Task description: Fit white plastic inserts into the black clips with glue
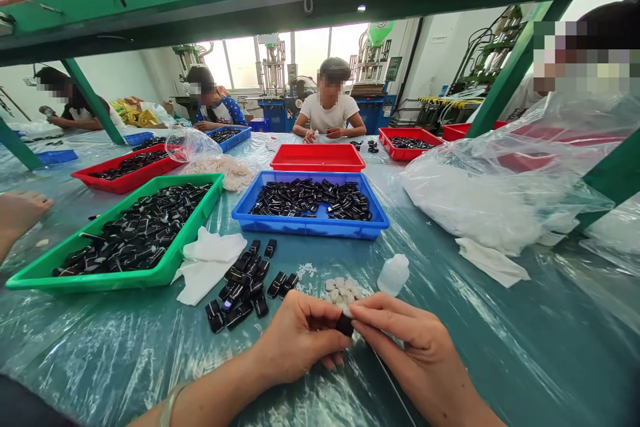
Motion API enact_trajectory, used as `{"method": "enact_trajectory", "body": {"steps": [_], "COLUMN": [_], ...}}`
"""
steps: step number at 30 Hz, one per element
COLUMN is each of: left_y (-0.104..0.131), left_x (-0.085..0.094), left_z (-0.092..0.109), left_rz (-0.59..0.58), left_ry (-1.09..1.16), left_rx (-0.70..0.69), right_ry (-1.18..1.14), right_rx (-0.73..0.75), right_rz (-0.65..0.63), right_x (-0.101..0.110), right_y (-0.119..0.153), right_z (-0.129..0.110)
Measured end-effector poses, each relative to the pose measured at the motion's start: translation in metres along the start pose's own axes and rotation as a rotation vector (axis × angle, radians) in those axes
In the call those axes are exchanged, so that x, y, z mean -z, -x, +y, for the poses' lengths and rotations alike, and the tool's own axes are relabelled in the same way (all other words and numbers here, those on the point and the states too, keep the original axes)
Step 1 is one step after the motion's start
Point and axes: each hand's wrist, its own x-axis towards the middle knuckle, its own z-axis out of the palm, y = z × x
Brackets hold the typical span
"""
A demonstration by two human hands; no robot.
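Observation:
My left hand [305,337] is closed, thumb and fingers pinching a small black toy car body [345,324]. My right hand [407,337] meets it from the other side with its fingertips pressed together; what they pinch is too small and covered to make out. Just beyond the fingers lies a pile of small whitish pieces [343,289], with tiny white bits [306,271] to its left. A small white plastic bottle [393,275] sits past my right hand. Several black toy car bodies [245,287] are heaped left of my left hand.
A blue tray [310,227] and a green tray [100,281] hold many black pieces. White cloth [210,263] lies between them. Behind is a red tray [317,158]. At right bulges a clear bag [480,193] of white material. Co-workers sit around; another person's hand [23,213] rests at left.

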Motion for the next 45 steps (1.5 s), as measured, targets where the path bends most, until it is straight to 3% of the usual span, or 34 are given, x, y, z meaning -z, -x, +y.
{"method": "enact_trajectory", "body": {"steps": [12,26,37,42,45], "left_y": [0.003,0.002,-0.002,-0.005,-0.006], "left_x": [0.002,0.005,0.005,0.010,0.021], "left_z": [-0.001,-0.003,-0.003,0.006,0.012], "left_rz": [-0.010,-0.020,-0.009,0.056,0.154], "left_ry": [-0.071,-0.111,-0.055,-0.009,0.003], "left_rx": [0.000,-0.010,-0.028,-0.081,-0.166], "right_ry": [-0.028,-0.036,-0.068,-0.059,-0.010], "right_rx": [-0.106,-0.115,-0.132,-0.213,-0.298], "right_rz": [-0.071,-0.148,-0.118,-0.020,-0.035], "right_x": [-0.001,0.000,-0.003,-0.008,-0.011], "right_y": [-0.002,-0.002,0.000,0.002,-0.005], "right_z": [0.000,0.000,0.002,0.009,0.013]}}
